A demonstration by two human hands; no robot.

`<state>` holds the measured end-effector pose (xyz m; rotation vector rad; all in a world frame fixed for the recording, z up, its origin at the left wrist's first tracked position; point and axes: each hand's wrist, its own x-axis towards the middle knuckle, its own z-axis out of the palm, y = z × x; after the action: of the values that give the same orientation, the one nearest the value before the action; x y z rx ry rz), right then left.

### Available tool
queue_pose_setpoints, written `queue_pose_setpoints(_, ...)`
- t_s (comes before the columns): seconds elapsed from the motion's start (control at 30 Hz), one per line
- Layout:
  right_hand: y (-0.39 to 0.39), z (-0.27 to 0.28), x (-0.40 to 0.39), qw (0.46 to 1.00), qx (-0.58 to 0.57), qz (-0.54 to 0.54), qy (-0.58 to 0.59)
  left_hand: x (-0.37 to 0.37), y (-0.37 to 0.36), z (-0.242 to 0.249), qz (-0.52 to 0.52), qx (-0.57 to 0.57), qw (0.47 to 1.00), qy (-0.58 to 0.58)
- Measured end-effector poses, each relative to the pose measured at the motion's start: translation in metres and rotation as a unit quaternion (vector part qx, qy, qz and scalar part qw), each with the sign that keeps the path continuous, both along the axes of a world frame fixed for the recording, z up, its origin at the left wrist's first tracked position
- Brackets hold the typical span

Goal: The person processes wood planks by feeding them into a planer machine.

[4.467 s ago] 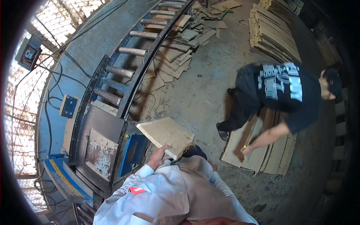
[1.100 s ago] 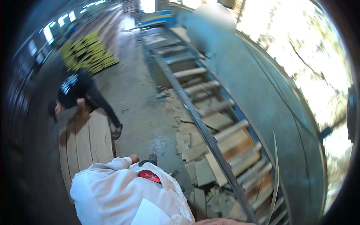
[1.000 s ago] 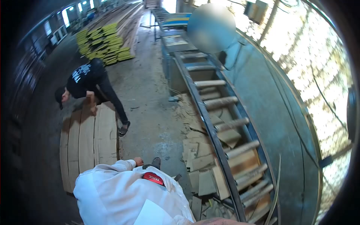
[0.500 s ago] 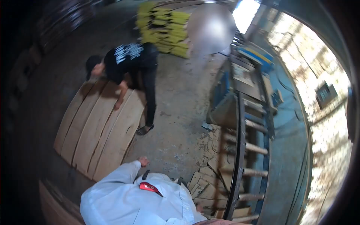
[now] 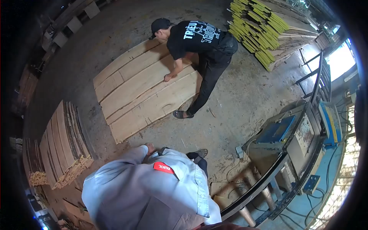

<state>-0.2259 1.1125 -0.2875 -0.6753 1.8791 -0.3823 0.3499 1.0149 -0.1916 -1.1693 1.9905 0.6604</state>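
Observation:
My left hand [image 5: 150, 148] hangs at the end of a pale long sleeve [image 5: 126, 161], in front of my body and above the concrete floor. It shows small and partly, so whether its fingers are curled cannot be made out, and no object is seen in it. Nearest to it lie wide wooden boards [image 5: 142, 103], laid side by side, their near corner just beyond the hand. My right hand is out of view, hidden by my shirt or below the frame.
A co-worker [image 5: 199, 46] in dark clothes bends over the boards, one hand on them. Stacked planks [image 5: 61, 142] stand at left; yellow-ended lumber [image 5: 257, 30] is piled at the back. At right are a roller conveyor [image 5: 264, 191] and a machine [image 5: 280, 130] with cables nearby.
My view has swung left and down, so the boards and co-worker appear farther right. The stacked planks at left now show clearly. The co-worker still bends over the boards.

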Motion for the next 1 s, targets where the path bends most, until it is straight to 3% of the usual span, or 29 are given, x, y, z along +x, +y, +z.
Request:
queue_pose_setpoints(0.07,-0.049,-0.007,-0.035,1.000,0.007,-0.007,-0.014,-0.032,-0.036,0.034,0.318,0.110,0.942,-0.023)
queue_pose_setpoints(0.1,-0.070,-0.017,-0.051,1.000,0.008,-0.013,-0.025,-0.049,-0.058,0.041,0.325,0.107,0.939,-0.026)
queue_pose_setpoints(0.17,-0.115,-0.047,-0.085,0.994,0.013,-0.076,-0.076,-0.074,-0.089,0.041,0.398,-0.027,0.914,0.077)
queue_pose_setpoints(0.23,-0.189,0.027,-0.082,0.958,0.044,-0.246,-0.139,-0.086,-0.122,0.004,0.428,-0.083,0.889,0.142)
queue_pose_setpoints(0.3,-0.239,0.023,-0.106,0.967,0.003,-0.219,-0.131,-0.104,-0.160,-0.012,0.433,-0.104,0.877,0.180)
queue_pose_setpoints(0.37,-0.296,0.022,-0.120,0.969,-0.057,-0.206,-0.127,-0.113,-0.197,-0.006,0.504,-0.074,0.829,0.229)
queue_pose_setpoints(0.43,-0.351,0.049,-0.118,0.973,-0.100,-0.181,-0.103,-0.124,-0.221,-0.045,0.468,-0.145,0.813,0.316)
queue_pose_setpoints(0.47,-0.367,0.015,-0.132,0.974,-0.144,-0.138,-0.109,-0.139,-0.231,-0.019,0.484,-0.185,0.789,0.331)
queue_pose_setpoints(0.5,-0.390,0.031,-0.130,0.971,-0.125,-0.151,-0.137,-0.137,-0.244,-0.039,0.427,-0.229,0.813,0.323)
queue_pose_setpoints(0.53,-0.404,0.052,-0.124,0.968,-0.105,-0.159,-0.165,-0.142,-0.257,-0.046,0.470,-0.184,0.805,0.313)
queue_pose_setpoints(0.57,-0.418,0.056,-0.119,0.965,-0.117,-0.171,-0.163,-0.141,-0.271,-0.049,0.374,-0.184,0.852,0.317)
queue_pose_setpoints(0.6,-0.428,0.057,-0.117,0.970,-0.104,-0.166,-0.146,-0.151,-0.294,-0.045,0.387,-0.109,0.874,0.274)
queue_pose_setpoints(0.63,-0.439,0.054,-0.121,0.975,-0.091,-0.158,-0.129,-0.155,-0.319,-0.035,0.222,-0.147,0.921,0.283)
queue_pose_setpoints(0.67,-0.452,0.037,-0.128,0.983,-0.094,-0.123,-0.100,-0.177,-0.335,-0.019,0.177,-0.204,0.949,0.161)
queue_pose_setpoints(0.7,-0.454,0.006,-0.139,0.993,-0.108,-0.040,-0.027,-0.174,-0.353,-0.011,0.307,-0.085,0.929,0.187)
queue_pose_setpoints(0.73,-0.451,-0.036,-0.156,0.979,-0.140,0.100,0.106,-0.174,-0.374,-0.022,0.357,-0.066,0.914,0.181)
queue_pose_setpoints(0.77,-0.446,-0.074,-0.175,0.925,-0.192,0.209,0.253,-0.173,-0.396,-0.031,0.391,-0.059,0.901,0.178)
queue_pose_setpoints(0.83,-0.480,-0.008,-0.169,0.884,-0.040,0.412,0.220,-0.177,-0.446,-0.037,0.425,-0.066,0.883,0.186)
queue_pose_setpoints(1.0,-0.570,0.045,-0.163,0.929,0.080,0.300,0.199,-0.200,-0.584,-0.047,0.461,-0.102,0.851,0.230)
